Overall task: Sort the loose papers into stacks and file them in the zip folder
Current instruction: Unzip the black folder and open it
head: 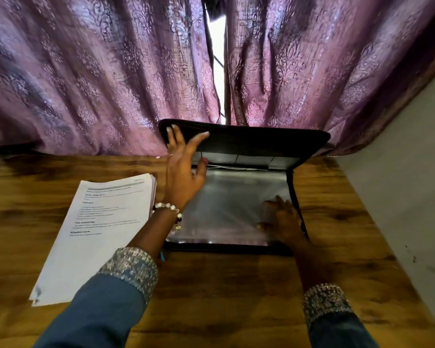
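Two hands are at work on the zip folder (236,209), so we judge the filing step has begun while the papers themselves wait outside it. Nearest us on the wooden table (224,297), the right hand (284,219) lies flat with straight, relaxed fingers on the clear plastic sleeve of the folder's lower half, near its right edge, pressing it down and holding nothing. To the left of the folder, just beside it, sits the stack of papers (93,234), squared up with printed text facing us; we see only this one stack, so the sorting looks done or nearly so. Further off, the left hand (183,169) is spread wide, its fingers straight against the raised black cover (244,141), propping it up without gripping it. The next move, as we read it, calls for freeing one hand to pick up the stack and slide it into the folder while the other keeps the cover up. The cover could drop if let go, and the left forearm crosses between stack and folder. Behind everything hangs a purple curtain (86,79), which the cover's top edge touches or nearly touches.
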